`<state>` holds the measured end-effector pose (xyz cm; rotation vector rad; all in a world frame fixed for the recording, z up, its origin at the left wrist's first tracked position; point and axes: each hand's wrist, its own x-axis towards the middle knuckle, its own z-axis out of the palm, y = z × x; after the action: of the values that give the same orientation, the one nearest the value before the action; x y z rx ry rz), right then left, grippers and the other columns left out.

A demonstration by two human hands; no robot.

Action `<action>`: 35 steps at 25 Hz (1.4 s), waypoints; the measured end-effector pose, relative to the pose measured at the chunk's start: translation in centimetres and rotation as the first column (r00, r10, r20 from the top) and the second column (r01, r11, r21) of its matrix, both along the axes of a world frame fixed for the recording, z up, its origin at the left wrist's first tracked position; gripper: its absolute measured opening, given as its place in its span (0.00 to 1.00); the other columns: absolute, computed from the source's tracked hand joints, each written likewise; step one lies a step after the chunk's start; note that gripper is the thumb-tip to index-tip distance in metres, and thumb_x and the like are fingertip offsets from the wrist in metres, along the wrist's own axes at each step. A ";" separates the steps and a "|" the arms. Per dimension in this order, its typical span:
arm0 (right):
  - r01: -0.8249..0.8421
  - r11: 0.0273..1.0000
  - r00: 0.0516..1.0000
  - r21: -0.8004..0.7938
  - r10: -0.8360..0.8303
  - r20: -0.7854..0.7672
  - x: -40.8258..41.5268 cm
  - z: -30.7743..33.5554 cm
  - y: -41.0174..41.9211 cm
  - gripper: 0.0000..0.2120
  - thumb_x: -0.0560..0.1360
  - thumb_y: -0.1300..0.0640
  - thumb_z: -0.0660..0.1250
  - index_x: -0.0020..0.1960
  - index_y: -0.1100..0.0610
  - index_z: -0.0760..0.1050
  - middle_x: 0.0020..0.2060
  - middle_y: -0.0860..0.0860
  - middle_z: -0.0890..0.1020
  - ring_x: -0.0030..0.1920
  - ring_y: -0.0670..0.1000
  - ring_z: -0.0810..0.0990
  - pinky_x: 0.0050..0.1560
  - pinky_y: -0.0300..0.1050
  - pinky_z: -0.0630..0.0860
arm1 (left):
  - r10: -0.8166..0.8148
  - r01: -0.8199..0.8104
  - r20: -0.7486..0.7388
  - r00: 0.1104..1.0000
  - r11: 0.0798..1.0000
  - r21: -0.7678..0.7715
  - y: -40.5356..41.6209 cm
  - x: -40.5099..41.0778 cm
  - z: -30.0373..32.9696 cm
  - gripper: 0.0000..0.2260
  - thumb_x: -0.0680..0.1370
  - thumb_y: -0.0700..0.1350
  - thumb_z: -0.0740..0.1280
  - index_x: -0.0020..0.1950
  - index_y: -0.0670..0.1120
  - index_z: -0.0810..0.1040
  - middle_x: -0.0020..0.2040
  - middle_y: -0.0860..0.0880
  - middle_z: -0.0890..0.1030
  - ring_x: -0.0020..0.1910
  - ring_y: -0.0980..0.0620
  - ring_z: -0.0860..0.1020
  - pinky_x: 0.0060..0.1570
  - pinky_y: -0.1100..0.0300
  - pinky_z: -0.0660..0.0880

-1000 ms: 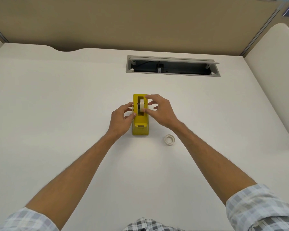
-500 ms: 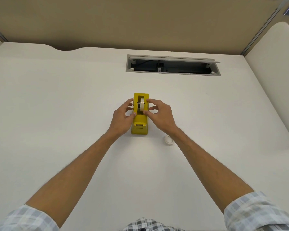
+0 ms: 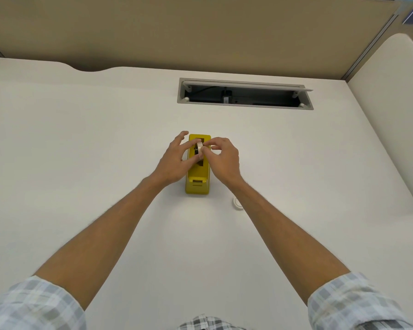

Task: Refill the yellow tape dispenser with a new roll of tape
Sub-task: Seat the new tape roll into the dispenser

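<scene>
The yellow tape dispenser (image 3: 198,179) stands upright in the middle of the white desk (image 3: 81,151), its cutter end toward me. A pale tape roll (image 3: 199,148) on a dark hub sits on edge in the dispenser's slot. My left hand (image 3: 174,161) comes in from the left, its thumb and fingers on the roll's left side. My right hand (image 3: 221,160) pinches the roll from the right with thumb and forefinger. A small white ring, an empty tape core (image 3: 237,203), lies flat on the desk right of the dispenser, partly behind my right forearm.
An open cable tray (image 3: 244,94) is set into the desk behind the dispenser. A tan partition (image 3: 200,32) runs along the back, and a second desk surface (image 3: 391,103) rises at the right.
Both hands have closed in on the roll from its two sides. My left hand has moved from the dispenser's side up to the roll.
</scene>
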<state>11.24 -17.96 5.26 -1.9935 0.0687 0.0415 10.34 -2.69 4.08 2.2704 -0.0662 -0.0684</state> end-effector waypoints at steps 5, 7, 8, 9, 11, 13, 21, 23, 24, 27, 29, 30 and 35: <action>0.105 0.994 0.991 0.026 -0.103 -0.084 0.7 0.6 0.8 0.06 0.69 0.50 0.70 0.44 0.49 0.80 0.46 0.42 0.81 0.48 0.44 0.81 0.50 0.48 0.79 | -0.042 0.042 -0.006 0.999 0.998 0.056 0.4 0.7 -0.1 0.22 0.78 0.60 0.63 0.71 0.56 0.70 0.78 0.52 0.57 0.76 0.49 0.57 0.70 0.46 0.64; 0.110 0.994 0.990 0.009 -0.109 -0.087 0.9 0.7 1.0 0.05 0.70 0.48 0.70 0.42 0.49 0.79 0.46 0.44 0.82 0.47 0.45 0.82 0.48 0.47 0.78 | -0.046 0.046 -0.002 0.999 0.997 0.056 0.5 1.0 -0.1 0.22 0.78 0.60 0.64 0.70 0.56 0.72 0.78 0.52 0.58 0.76 0.50 0.58 0.69 0.48 0.64; 0.112 0.994 0.990 -0.002 -0.111 -0.083 1.0 0.7 1.0 0.06 0.71 0.47 0.71 0.41 0.49 0.78 0.48 0.46 0.82 0.48 0.46 0.82 0.47 0.47 0.78 | -0.045 0.044 0.007 0.999 0.998 0.053 0.5 1.1 0.0 0.22 0.77 0.59 0.65 0.70 0.56 0.73 0.78 0.52 0.58 0.75 0.50 0.59 0.67 0.50 0.65; 0.114 0.993 0.990 -0.011 -0.114 -0.078 1.0 0.7 1.0 0.07 0.71 0.46 0.71 0.41 0.48 0.77 0.50 0.46 0.81 0.49 0.47 0.81 0.48 0.47 0.77 | -0.042 0.041 0.018 0.999 0.998 0.044 0.5 1.1 0.0 0.21 0.76 0.59 0.66 0.69 0.56 0.73 0.77 0.52 0.59 0.75 0.50 0.60 0.65 0.53 0.66; 0.115 0.993 0.991 -0.020 -0.116 -0.069 1.1 0.7 1.0 0.09 0.72 0.46 0.72 0.41 0.50 0.78 0.49 0.47 0.81 0.49 0.48 0.82 0.48 0.47 0.78 | -0.033 0.033 0.032 0.999 0.999 0.020 0.5 1.1 0.1 0.20 0.75 0.57 0.69 0.67 0.56 0.74 0.76 0.51 0.61 0.74 0.49 0.62 0.61 0.57 0.66; 0.118 0.993 0.990 -0.012 -0.119 -0.071 1.0 0.7 1.0 0.07 0.71 0.48 0.73 0.40 0.51 0.79 0.44 0.44 0.81 0.47 0.48 0.82 0.46 0.45 0.78 | -0.030 0.030 0.031 0.999 1.000 0.008 0.5 1.1 0.1 0.20 0.75 0.56 0.70 0.66 0.55 0.75 0.76 0.50 0.62 0.73 0.48 0.63 0.64 0.52 0.69; 0.143 0.989 0.984 -0.021 -0.145 -0.104 0.8 0.9 1.5 0.12 0.71 0.44 0.72 0.44 0.52 0.80 0.49 0.46 0.81 0.48 0.47 0.81 0.44 0.43 0.75 | 0.001 0.001 0.010 1.000 0.990 -0.140 -0.2 0.6 0.4 0.25 0.69 0.41 0.77 0.65 0.50 0.75 0.71 0.49 0.67 0.67 0.51 0.68 0.60 0.57 0.68; 0.136 0.991 0.985 -0.019 -0.137 -0.101 0.7 0.9 1.5 0.09 0.71 0.45 0.73 0.41 0.50 0.78 0.49 0.46 0.81 0.48 0.47 0.81 0.45 0.44 0.76 | 0.014 -0.014 -0.001 1.000 0.988 -0.155 -0.2 0.7 0.4 0.26 0.69 0.41 0.77 0.65 0.50 0.75 0.70 0.51 0.67 0.67 0.51 0.68 0.62 0.55 0.69; 0.132 0.991 0.986 -0.016 -0.133 -0.104 0.7 0.9 1.4 0.08 0.71 0.46 0.73 0.40 0.49 0.78 0.49 0.46 0.81 0.49 0.48 0.81 0.46 0.45 0.77 | 0.017 -0.017 0.000 1.000 0.987 -0.159 -0.2 0.8 0.3 0.25 0.69 0.42 0.76 0.65 0.51 0.75 0.70 0.52 0.68 0.66 0.53 0.68 0.64 0.54 0.70; 0.127 0.992 0.985 0.000 -0.126 -0.115 0.4 0.8 1.3 0.05 0.69 0.49 0.73 0.39 0.49 0.78 0.49 0.47 0.82 0.51 0.48 0.81 0.49 0.48 0.79 | 0.004 -0.004 -0.008 1.000 0.994 -0.106 0.2 1.0 0.0 0.22 0.74 0.48 0.72 0.67 0.54 0.74 0.72 0.53 0.66 0.69 0.51 0.67 0.65 0.51 0.69; 0.136 0.991 0.984 0.005 -0.134 -0.120 0.2 1.0 1.4 0.04 0.68 0.49 0.72 0.38 0.47 0.77 0.49 0.46 0.81 0.50 0.47 0.81 0.48 0.46 0.79 | -0.010 0.010 -0.007 1.000 0.998 -0.064 0.3 1.0 -0.3 0.21 0.74 0.51 0.72 0.66 0.56 0.75 0.75 0.51 0.64 0.71 0.49 0.65 0.66 0.50 0.68; 0.143 0.990 0.982 0.010 -0.141 -0.122 0.1 1.1 1.5 0.05 0.68 0.49 0.72 0.37 0.46 0.76 0.47 0.45 0.80 0.49 0.46 0.81 0.46 0.45 0.78 | -0.013 0.013 -0.001 1.000 0.998 -0.059 0.3 0.9 -0.4 0.21 0.73 0.51 0.73 0.66 0.56 0.76 0.75 0.50 0.65 0.72 0.48 0.65 0.65 0.50 0.68; 0.159 0.987 0.980 -0.004 -0.158 -0.117 0.2 1.4 1.8 0.08 0.69 0.47 0.72 0.35 0.48 0.76 0.36 0.41 0.80 0.41 0.42 0.79 0.38 0.42 0.75 | 0.019 -0.017 0.024 1.000 0.996 -0.082 0.5 0.9 -0.3 0.24 0.71 0.48 0.76 0.65 0.54 0.77 0.73 0.50 0.67 0.70 0.49 0.68 0.62 0.56 0.68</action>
<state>11.46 -16.13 6.66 -1.9728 0.3025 0.0552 11.26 -2.21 3.78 2.1895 -0.0605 -0.0279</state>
